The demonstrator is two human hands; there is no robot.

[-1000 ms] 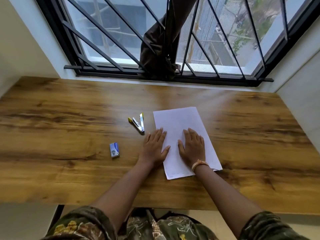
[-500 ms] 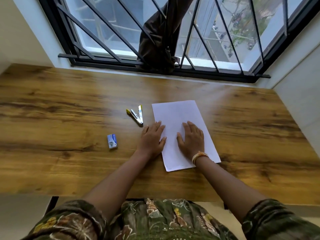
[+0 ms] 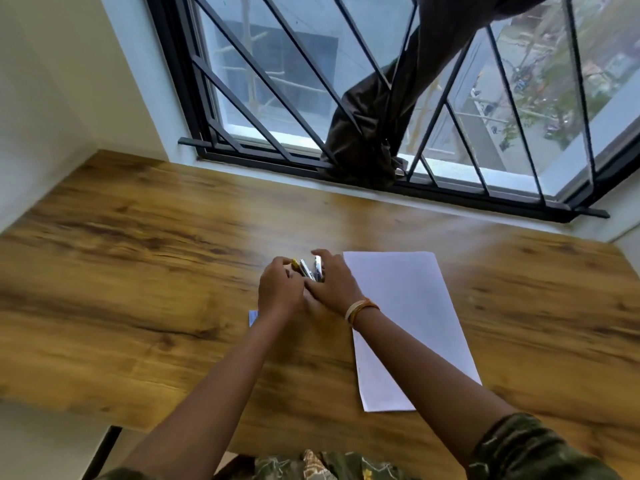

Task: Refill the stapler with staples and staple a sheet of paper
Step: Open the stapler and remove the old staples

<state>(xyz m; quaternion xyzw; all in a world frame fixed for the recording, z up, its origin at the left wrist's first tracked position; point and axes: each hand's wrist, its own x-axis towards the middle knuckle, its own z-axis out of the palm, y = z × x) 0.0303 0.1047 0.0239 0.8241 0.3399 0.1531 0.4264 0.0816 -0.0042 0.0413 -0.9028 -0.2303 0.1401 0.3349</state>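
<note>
Sheet of paper (image 3: 408, 320) flat on table (image 3: 138, 271), right of hands | staple box (image 3: 253, 316) mostly hidden behind left wrist, contents unseen | left hand (image 3: 278, 289), right hand (image 3: 332, 284): fingers curled on opened stapler (image 3: 309, 268).

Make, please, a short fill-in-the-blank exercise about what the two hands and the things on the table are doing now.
1. Both hands, left hand and right hand, meet at the small yellow and silver stapler, which lies ____ of the white paper sheet.
2. The sheet lies flat on the ____ table.
3. The small blue staple box is partly hidden by the ____ forearm.

Missing words: left; wooden; left
</note>
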